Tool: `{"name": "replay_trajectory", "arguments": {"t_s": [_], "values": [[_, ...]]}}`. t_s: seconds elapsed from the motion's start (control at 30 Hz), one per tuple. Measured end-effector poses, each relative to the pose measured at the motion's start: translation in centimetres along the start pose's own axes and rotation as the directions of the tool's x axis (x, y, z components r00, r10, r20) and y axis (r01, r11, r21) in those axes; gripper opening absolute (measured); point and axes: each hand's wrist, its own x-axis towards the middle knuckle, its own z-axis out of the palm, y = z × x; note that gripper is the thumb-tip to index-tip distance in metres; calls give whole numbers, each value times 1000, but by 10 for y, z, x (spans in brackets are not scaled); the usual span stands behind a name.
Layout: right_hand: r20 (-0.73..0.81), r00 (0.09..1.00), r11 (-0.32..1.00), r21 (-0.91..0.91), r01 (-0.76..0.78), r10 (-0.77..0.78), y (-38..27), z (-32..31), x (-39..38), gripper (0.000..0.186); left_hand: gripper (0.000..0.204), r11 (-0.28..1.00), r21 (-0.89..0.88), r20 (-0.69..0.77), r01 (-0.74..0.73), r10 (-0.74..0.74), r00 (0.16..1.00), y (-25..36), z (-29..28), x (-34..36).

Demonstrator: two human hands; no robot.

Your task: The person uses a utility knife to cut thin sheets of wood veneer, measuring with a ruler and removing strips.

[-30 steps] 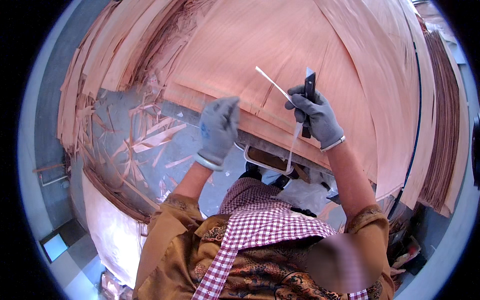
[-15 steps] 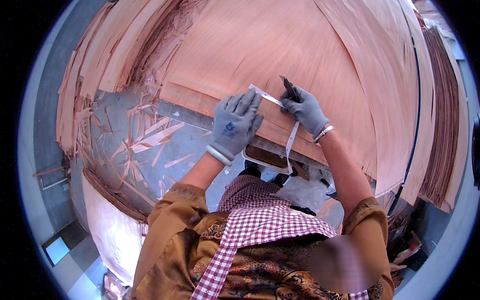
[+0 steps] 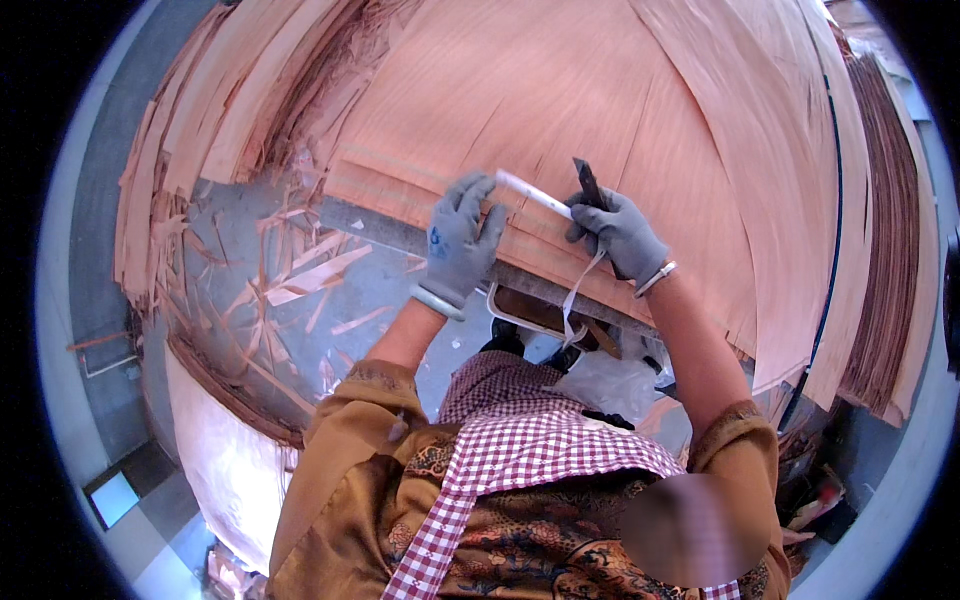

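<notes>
My right hand [image 3: 620, 237], in a grey glove, is closed on a black utility knife [image 3: 586, 176], blade pointing away from me, and on a white strip [image 3: 540, 195]. One end of the strip reaches left toward my other hand, the other hangs down [image 3: 570, 305] over the edge of the veneer. My gloved left hand [image 3: 459, 238] has its thumb apart from slightly bent fingers, just beside the strip's upper end; it appears to grip nothing. Both hands are above the near edge of a wide stack of pinkish wood veneer sheets [image 3: 430, 100].
More veneer stacks rise at left [image 3: 200, 90] and right [image 3: 880, 250]. Torn veneer scraps [image 3: 310, 280] litter the grey floor. A lighter sheet stack [image 3: 220, 450] is at lower left. Under the veneer edge are a white-rimmed container [image 3: 515, 320] and a translucent plastic bag [image 3: 610, 375].
My left hand rose rightward to the strip's tip, then drew slightly back left with its fingers less flat. My right hand moved a little left, tilting the knife, still holding it.
</notes>
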Motion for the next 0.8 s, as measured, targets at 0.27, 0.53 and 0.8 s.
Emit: {"name": "replay_trajectory", "arguments": {"t_s": [0.27,0.53,0.8], "values": [[-72,997,999,-43,-6,2,15,1,8,15,50,844,445,261,-300,199,945,9,15,1],[-90,996,981,-192,-14,-3,27,8,-18,10,55,840,467,418,-277,66,906,15,14,8],[-214,976,998,26,56,-49,-25,-60,-14,15,45,874,396,343,-281,142,928,36,14,28]]}}
